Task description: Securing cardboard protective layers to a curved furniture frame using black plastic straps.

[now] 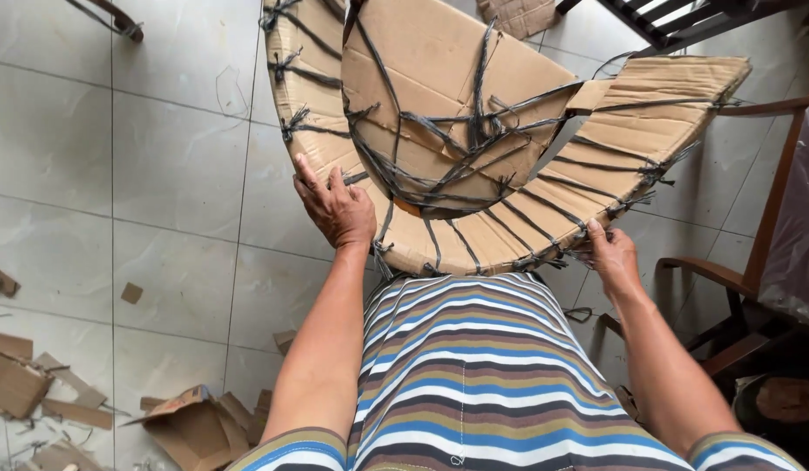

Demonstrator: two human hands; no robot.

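Note:
A large curved cardboard structure (474, 131), made of brown panels laced together with black ties, stands in front of me above a striped shirt. My left hand (336, 207) rests flat against its lower left rim, fingers spread on the cardboard. My right hand (609, 254) pinches the lower right rim where several black ties end. An inner rounded cardboard panel (431, 61) sits inside the outer curved band (631, 131).
Torn cardboard scraps (195, 423) and flattened pieces (16, 379) lie on the pale tiled floor at lower left. A dark wooden chair (754, 262) stands close on the right. Another wooden frame (675, 17) is at the top right.

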